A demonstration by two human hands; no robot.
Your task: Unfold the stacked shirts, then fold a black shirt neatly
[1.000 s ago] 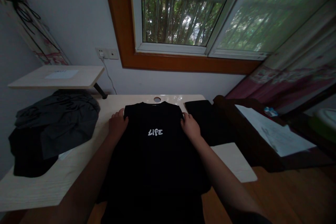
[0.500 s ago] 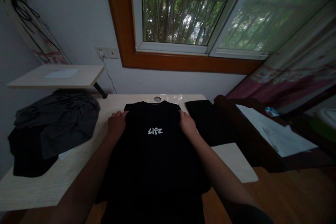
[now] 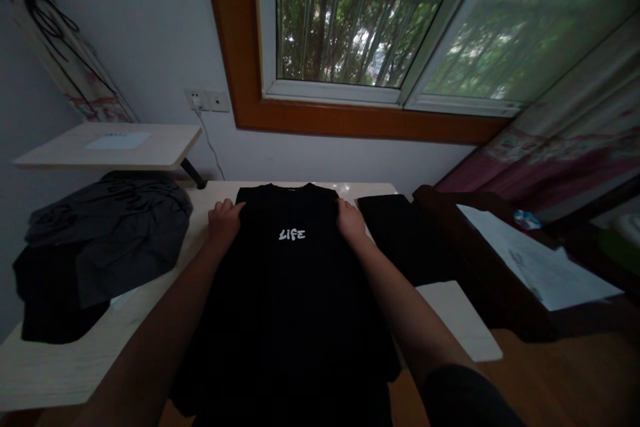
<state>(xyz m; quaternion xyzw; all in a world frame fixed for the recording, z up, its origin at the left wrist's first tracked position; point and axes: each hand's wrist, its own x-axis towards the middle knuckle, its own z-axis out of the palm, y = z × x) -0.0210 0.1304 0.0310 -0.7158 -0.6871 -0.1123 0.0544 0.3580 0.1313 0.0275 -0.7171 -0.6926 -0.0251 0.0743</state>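
A black T-shirt [image 3: 295, 280] with white lettering on its chest is spread out in front of me, its collar toward the window and its lower part reaching past the near table edge. My left hand [image 3: 225, 221] pinches the shirt's left side near the shoulder, fingers closed. On the opposite side, my right hand [image 3: 351, 220] grips the matching shoulder edge, thumb on top. The fingers' undersides are hidden. Beneath the shirt is the light wood table [image 3: 165, 310].
Dark grey and black clothes [image 3: 125, 233] lie heaped at left, below a raised shelf [image 3: 110, 147] with a paper on it. Folded black fabric [image 3: 400, 233] rests right of the shirt. Beyond it, paper sheets [image 3: 530, 253] lie on dark brown furniture. A window [image 3: 350, 27] is behind.
Both hands have shifted the T-shirt slightly toward the window; its collar now covers the table's round hole. The camera view has turned a little. Both grips stay on the shoulders.
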